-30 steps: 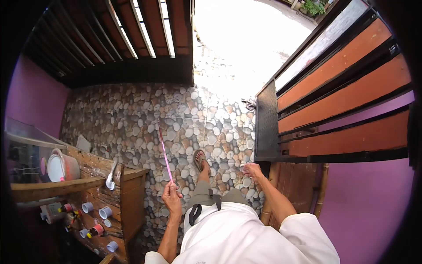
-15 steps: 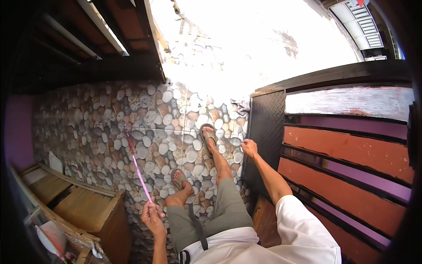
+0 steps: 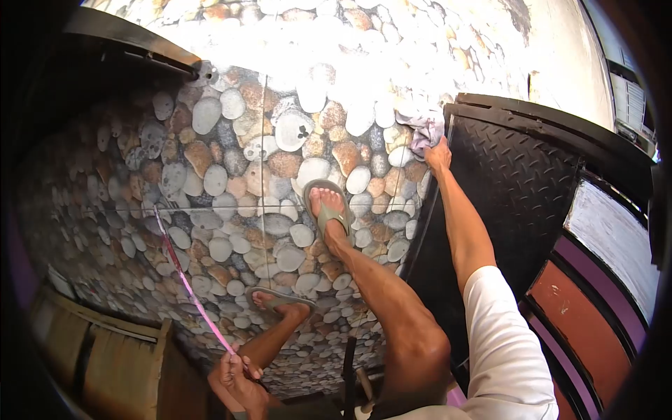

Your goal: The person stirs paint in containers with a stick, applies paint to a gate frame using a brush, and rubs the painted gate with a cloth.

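Observation:
My left hand is closed around the lower end of a long, thin pink stick. The stick slants up and left over the floor, and its far half is dark red with a pale tip. On the right, my right hand reaches far forward and grips the edge of a crumpled greyish-pink rag. That rag lies on the floor against the corner of a black metal panel with a raised tread pattern. The fingertips are partly hidden in the cloth.
Pebble-patterned tiles cover the floor, brightly sunlit at the top. My sandalled feet stand between the hands. A wooden cabinet is at lower left, a dark frame at upper left. Orange and white slats lie beyond the black panel.
I have bent lower. My right hand has moved forward and taken hold of the rag. My left hand still holds the pink stick, its tip now further left in view.

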